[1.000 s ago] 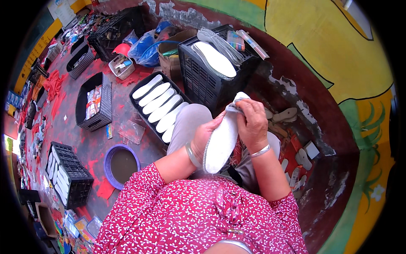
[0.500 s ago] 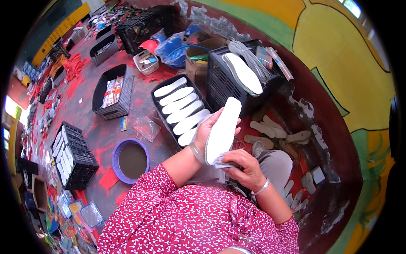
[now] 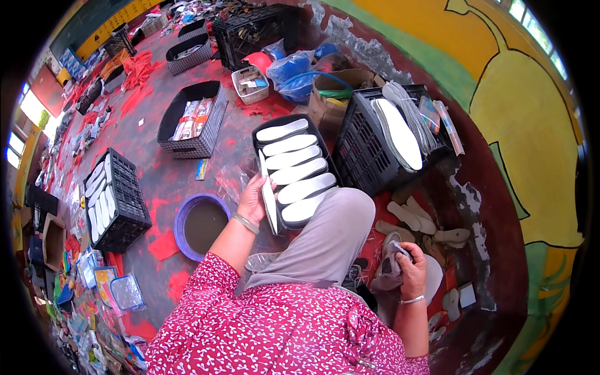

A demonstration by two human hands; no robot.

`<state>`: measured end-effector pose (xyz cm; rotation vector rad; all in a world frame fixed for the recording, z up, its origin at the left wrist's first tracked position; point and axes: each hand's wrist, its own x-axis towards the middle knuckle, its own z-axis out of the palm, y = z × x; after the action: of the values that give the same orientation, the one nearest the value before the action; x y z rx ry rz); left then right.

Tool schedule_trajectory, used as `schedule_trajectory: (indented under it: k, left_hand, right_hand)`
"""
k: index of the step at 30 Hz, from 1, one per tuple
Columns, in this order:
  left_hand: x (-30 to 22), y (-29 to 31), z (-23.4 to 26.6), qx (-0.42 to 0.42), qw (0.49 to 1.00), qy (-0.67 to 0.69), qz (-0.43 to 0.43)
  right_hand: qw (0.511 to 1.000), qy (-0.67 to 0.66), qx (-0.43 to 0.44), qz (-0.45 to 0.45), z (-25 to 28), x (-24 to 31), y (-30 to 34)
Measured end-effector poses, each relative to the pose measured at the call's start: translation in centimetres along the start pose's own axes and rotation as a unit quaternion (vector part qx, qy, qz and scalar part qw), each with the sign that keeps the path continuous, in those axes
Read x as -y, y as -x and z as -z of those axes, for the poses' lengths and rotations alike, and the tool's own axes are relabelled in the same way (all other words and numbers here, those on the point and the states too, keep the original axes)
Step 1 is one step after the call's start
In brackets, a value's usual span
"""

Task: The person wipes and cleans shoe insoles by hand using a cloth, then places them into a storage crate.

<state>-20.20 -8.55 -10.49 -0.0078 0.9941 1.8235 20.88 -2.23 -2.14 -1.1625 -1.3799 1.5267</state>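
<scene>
My left hand [image 3: 253, 199] holds a white shoe sole [image 3: 269, 201] on edge against the near left rim of a black tray [image 3: 265, 128] that carries several white soles laid in a row. Down at my right side, my right hand [image 3: 412, 270] grips a crumpled grey cloth [image 3: 387, 267] close to the floor. My knee in grey trousers [image 3: 328, 234] lies between the two hands.
A black crate [image 3: 369, 164] with long white soles stands right of the tray. A purple basin [image 3: 199, 225] of brown liquid sits to the left, with a black crate [image 3: 122, 209] of soles beyond it. Loose soles [image 3: 412, 215] lie on the red floor by the painted wall.
My left hand has carried the white sole from in front of me down to the tray's edge. My right hand has let go of the sole and dropped to the right with the cloth.
</scene>
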Motion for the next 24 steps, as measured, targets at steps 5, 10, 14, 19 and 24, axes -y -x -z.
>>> schedule_trajectory:
  k: [5, 10, 14, 19, 24]
  left_hand:
    - [-2.5, -1.9, 1.5, 0.026, 0.993, -0.107, -0.032]
    - [-4.6, -5.4, 0.8, 0.022, 0.967, -0.225, -0.114]
    - [-4.2, -8.8, -0.3, 0.041, 0.903, -0.394, -0.164]
    - [0.2, -12.9, -2.6, 0.094, 0.588, -0.751, -0.285]
    - [6.1, -16.8, -2.6, 0.105, 0.525, -0.816, -0.218]
  right_hand:
    - [0.999, -0.023, 0.002, -0.033, -0.2, -0.3, -0.7]
    - [0.999, 0.004, 0.006, -0.051, -0.3, -1.2, -1.4]
    - [0.997, 0.015, 0.012, -0.079, -0.9, -0.6, -1.9]
    - [0.995, 0.040, 0.022, -0.093, -2.0, -0.5, -2.4]
    - [0.991, 0.088, 0.039, -0.091, -2.2, -1.0, -3.0]
